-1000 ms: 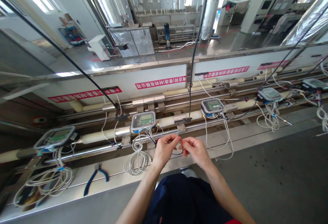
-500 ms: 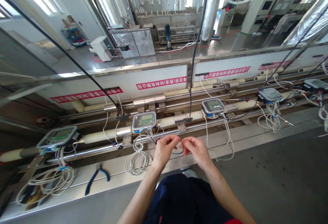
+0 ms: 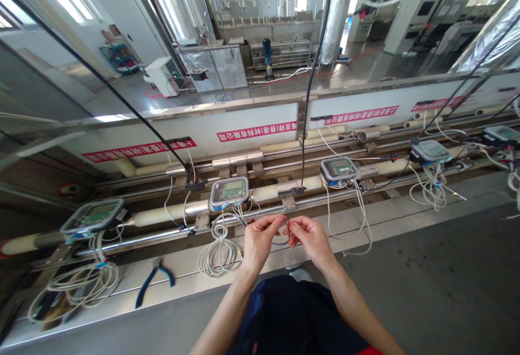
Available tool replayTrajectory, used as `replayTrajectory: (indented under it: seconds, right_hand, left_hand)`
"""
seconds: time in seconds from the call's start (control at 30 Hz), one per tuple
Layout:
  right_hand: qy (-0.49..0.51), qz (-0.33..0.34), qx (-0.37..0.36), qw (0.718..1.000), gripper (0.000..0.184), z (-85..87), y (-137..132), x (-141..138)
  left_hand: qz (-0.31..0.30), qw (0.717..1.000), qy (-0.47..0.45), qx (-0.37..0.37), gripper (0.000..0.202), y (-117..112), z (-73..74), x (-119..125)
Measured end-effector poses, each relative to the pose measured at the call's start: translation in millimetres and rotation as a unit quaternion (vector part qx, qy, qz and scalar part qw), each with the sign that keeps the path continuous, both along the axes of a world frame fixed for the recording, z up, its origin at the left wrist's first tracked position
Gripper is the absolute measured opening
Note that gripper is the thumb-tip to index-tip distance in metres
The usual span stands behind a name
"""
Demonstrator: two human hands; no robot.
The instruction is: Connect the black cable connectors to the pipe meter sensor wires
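— Bench (image 3: pixel 284 260) of pale metal runs the whole width, yes? What sits on it?

— A long cream pipe line (image 3: pixel 162 215) lies along it, with clear-lidded meters clamped on at intervals: one at far left (image 3: pixel 94 216), one straight ahead (image 3: pixel 229 190), another to the right (image 3: pixel 339 169), and one more further right (image 3: pixel 429 151).

— Any loose cable?

— White cable coils: a big one under the far-left meter (image 3: pixel 79 286), a smaller one (image 3: pixel 218 251) hanging below the middle meter. Blue-handled pliers (image 3: pixel 152 282) lie on the bench between those two coils.

— And the hands?

— Both are raised close together, just in front of the pipe and right of the middle meter. The left hand (image 3: pixel 260 240) has fingers curled, thumb and forefinger pinching a thin dark wire (image 3: pixel 280 242). The right hand (image 3: pixel 311 237) pinches the other end of the same wire, fingertips nearly meeting those of the left.

— Where does the wire go?

— It sags in a small loop between the two hands; thin dark leads run from the left hand back toward the middle meter.
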State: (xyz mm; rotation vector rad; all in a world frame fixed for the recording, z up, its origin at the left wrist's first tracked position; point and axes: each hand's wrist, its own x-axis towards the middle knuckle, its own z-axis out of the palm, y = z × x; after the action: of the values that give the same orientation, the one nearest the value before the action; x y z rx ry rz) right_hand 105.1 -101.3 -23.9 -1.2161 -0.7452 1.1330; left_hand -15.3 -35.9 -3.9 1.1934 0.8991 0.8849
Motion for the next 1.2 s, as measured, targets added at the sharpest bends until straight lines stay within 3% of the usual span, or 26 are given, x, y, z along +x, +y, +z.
replayTrajectory:
  seconds: [0.13, 0.27, 0.4, 0.47, 0.57, 0.63, 0.73, 0.8, 0.9, 0.97, 1.2]
  right_hand:
    - [0.016, -0.018, 0.021, 0.999, 0.028, 3.0, -1.5, -2.0]
    - [0.026, -0.014, 0.024, 0.999, 0.027, 1.8, -1.5, -2.4]
    - [-0.032, -0.045, 0.026, 0.998, 0.025, -3.1, -0.1, -1.8]
    - [-0.058, -0.068, 0.037, 0.995, 0.024, -3.8, 0.5, -2.6]
    - [-0.043, -0.035, 0.047, 0.997, 0.025, -2.6, 0.7, -4.7]
    - [-0.035, -0.003, 0.042, 0.998, 0.026, -2.0, 0.4, -5.5]
    - [-0.05, 0.008, 0.017, 0.999, 0.027, -3.0, -0.1, -3.7]
    - [-0.059, 0.012, 0.002, 0.998, 0.028, -4.4, 0.1, -1.2]
    - [-0.061, 0.024, -0.007, 0.998, 0.03, -6.5, 1.5, 2.0]
    - [-0.062, 0.032, -0.009, 0.998, 0.03, -7.6, 2.3, 3.1]
    - [-0.062, 0.04, -0.019, 0.997, 0.032, -8.6, 2.3, 3.7]
  left_hand:
    - [0.01, 0.999, -0.012, -0.037, 0.029, -0.7, -5.4, 1.4]
    - [-0.017, 0.991, -0.051, -0.122, 0.036, 2.5, -20.7, 0.7]
    - [-0.023, 0.985, -0.048, -0.167, 0.04, 5.0, -30.6, -0.4]
    - [-0.044, 0.981, -0.04, -0.185, 0.041, 4.2, -30.6, -0.5]
    - [-0.123, 0.972, -0.022, -0.2, 0.038, 2.0, -28.9, -0.8]
    - [-0.141, 0.977, 0.026, -0.158, 0.034, 1.9, -28.4, -2.0]
    - [-0.071, 0.992, 0.107, -0.006, 0.025, 5.0, -26.1, -5.0]
    - [-0.057, 0.992, 0.099, 0.056, 0.025, 7.7, -22.1, -6.8]
    - [-0.091, 0.993, 0.054, 0.047, 0.023, 9.8, -14.6, -7.0]
    - [-0.082, 0.995, 0.044, 0.037, 0.022, 9.9, -11.4, -5.9]
    - [-0.075, 0.993, 0.081, 0.045, 0.022, 12.1, -11.4, -3.8]
